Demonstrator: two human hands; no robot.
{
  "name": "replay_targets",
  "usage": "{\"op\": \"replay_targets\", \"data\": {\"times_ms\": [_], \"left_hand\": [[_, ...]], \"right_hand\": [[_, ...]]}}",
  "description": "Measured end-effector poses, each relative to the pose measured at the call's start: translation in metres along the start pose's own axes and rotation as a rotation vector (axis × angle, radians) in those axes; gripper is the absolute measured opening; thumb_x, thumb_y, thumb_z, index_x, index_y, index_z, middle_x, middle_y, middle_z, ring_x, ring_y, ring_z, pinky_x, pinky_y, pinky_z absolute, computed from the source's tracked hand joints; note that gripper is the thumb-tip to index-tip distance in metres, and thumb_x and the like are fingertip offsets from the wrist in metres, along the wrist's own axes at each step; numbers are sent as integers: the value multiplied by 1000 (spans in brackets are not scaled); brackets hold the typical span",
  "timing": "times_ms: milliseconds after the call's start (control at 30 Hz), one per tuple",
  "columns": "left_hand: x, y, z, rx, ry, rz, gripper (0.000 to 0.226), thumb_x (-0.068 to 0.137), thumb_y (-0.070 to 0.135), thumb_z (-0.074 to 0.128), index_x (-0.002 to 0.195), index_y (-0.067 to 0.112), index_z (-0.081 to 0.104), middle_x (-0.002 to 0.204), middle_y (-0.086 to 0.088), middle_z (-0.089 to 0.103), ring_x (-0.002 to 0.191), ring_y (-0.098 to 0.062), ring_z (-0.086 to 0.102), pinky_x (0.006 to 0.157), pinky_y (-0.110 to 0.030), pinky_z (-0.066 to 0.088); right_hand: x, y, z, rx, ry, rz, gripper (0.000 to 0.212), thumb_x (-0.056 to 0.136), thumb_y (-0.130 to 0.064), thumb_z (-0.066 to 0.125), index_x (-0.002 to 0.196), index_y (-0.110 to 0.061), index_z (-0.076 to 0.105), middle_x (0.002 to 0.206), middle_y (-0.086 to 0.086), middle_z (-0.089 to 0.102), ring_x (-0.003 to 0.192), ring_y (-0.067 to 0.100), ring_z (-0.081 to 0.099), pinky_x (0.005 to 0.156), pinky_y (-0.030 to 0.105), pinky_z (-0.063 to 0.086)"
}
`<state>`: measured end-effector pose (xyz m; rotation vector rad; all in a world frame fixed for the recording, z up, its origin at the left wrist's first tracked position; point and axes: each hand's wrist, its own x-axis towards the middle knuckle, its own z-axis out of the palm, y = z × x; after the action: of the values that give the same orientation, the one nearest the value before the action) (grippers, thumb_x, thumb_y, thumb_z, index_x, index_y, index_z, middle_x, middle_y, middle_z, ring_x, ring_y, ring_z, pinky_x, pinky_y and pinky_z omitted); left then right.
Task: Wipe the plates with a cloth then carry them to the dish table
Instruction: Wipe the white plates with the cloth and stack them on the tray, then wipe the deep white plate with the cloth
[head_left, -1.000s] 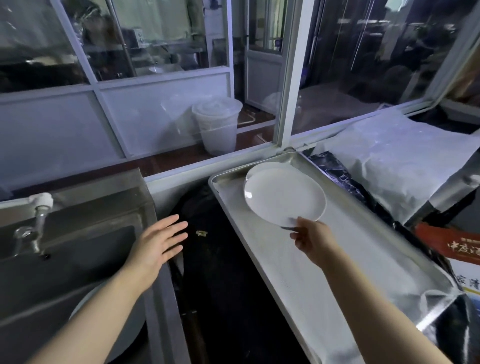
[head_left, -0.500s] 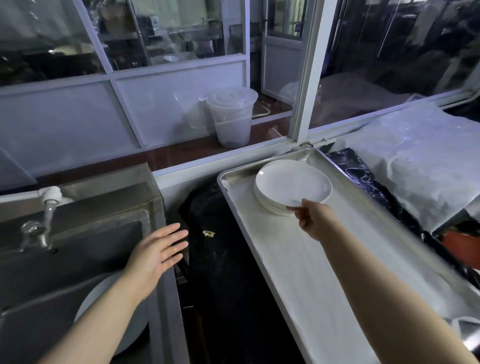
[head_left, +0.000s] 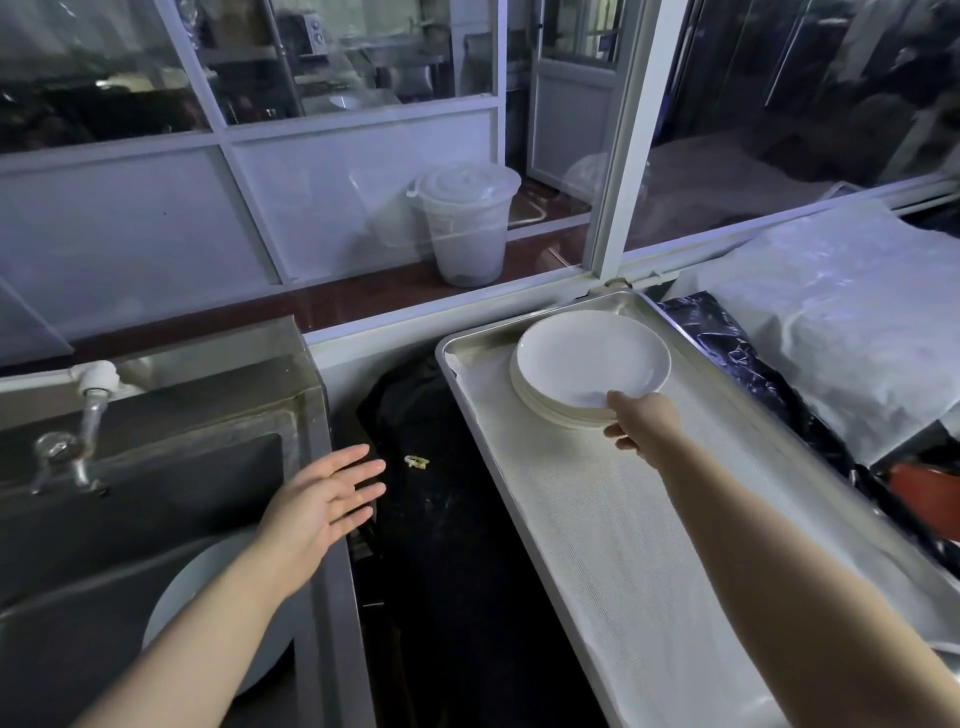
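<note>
Head view: our right hand (head_left: 641, 423) pinches the top plate (head_left: 592, 358) on the stack (head_left: 545, 410). Our left hand (head_left: 317, 506) hovers, fingers straight.

Glossy white plates (head_left: 587, 358), brushed metal tray (head_left: 470, 347), woven matt liner (head_left: 613, 519).

steel sink (head_left: 156, 467) with tap (head_left: 85, 421), lidded white bucket (head_left: 467, 218), crumpled white sheet (head_left: 841, 312)

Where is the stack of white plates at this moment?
In the head view, the stack of white plates sits at the far end of the metal tray, right of the sink; the right hand holds the top plate's near rim.
</note>
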<state>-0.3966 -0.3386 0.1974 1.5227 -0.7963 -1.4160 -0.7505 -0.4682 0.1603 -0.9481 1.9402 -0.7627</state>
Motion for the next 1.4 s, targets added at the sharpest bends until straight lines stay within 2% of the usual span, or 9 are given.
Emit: {"op": "replay_targets", "data": {"times_ms": [133, 233, 400, 533, 633, 767, 967, 1300, 1400], "left_hand": [[3, -1, 1, -6, -5, -12, 36, 97, 0, 44, 123, 20, 60, 113, -3, 72, 104, -22, 68, 88, -37, 50], [5, -3, 2, 3, -19, -20, 37, 97, 1, 44, 125, 20, 58, 113, -3, 72, 105, -22, 68, 89, -37, 50], [6, -8, 1, 19, -12, -36, 44, 98, -4, 36, 131, 20, 54, 112, -3, 73, 104, -23, 68, 89, -38, 50], [4, -8, -2, 10, -3, -45, 44, 98, -4, 36, 132, 20, 52, 110, -4, 73, 102, -23, 69, 87, -37, 51], [-1, -9, -6, 6, -18, -45, 39, 98, 1, 42, 130, 20, 54, 109, -4, 73, 101, -22, 69, 87, -37, 51], [-7, -11, -17, -1, -36, -46, 36, 97, 4, 47, 128, 21, 56, 110, -3, 73, 103, -22, 69, 89, -37, 50], [-21, -10, -43, -42, -54, -22, 32, 97, 4, 47, 121, 21, 59, 109, -4, 73, 101, -22, 70, 85, -36, 51], [-85, -4, -165, -124, 6, 93, 28, 99, 5, 46, 111, 21, 65, 110, 0, 72, 103, -21, 68, 84, -36, 52], [-110, -14, -220, -168, 47, 111, 26, 98, 5, 47, 108, 21, 65, 109, -1, 72, 102, -21, 67, 82, -34, 51]], "right_hand": [[4, 4, -5, -166, -18, -1, 31, 90, -42, 48, 96, -12, 53, 50, -3, 64, 48, 18, 57, 51, 25, 39], [7, 7, -6, -246, -10, -13, 36, 93, -46, 44, 90, -11, 52, 54, -1, 65, 49, 18, 58, 50, 25, 38], [6, 15, -3, -425, 2, -60, 60, 95, -57, 32, 70, -8, 57, 46, -3, 64, 53, 18, 63, 53, 25, 39], [-2, 21, 1, -487, 39, -101, 73, 93, -64, 23, 71, -7, 62, 67, 6, 71, 67, 25, 66, 69, 31, 49], [-16, 21, 11, -404, -37, -76, 75, 94, -63, 23, 78, -5, 67, 73, 8, 73, 66, 24, 67, 75, 32, 51], [-51, 16, 29, -162, -235, -115, 61, 97, -57, 30, 91, -7, 66, 81, 7, 71, 65, 22, 63, 64, 30, 48], [-123, -6, 47, 48, -446, -198, 54, 99, -54, 33, 99, -11, 66, 93, 8, 73, 75, 21, 67, 71, 31, 53], [-253, -45, 117, -33, -516, -334, 29, 100, -32, 45, 106, -14, 66, 101, 8, 73, 81, 19, 64, 74, 30, 45], [-290, -51, 157, -66, -572, -346, 24, 99, -28, 48, 104, -13, 66, 97, 8, 73, 77, 18, 63, 67, 26, 43]]}}
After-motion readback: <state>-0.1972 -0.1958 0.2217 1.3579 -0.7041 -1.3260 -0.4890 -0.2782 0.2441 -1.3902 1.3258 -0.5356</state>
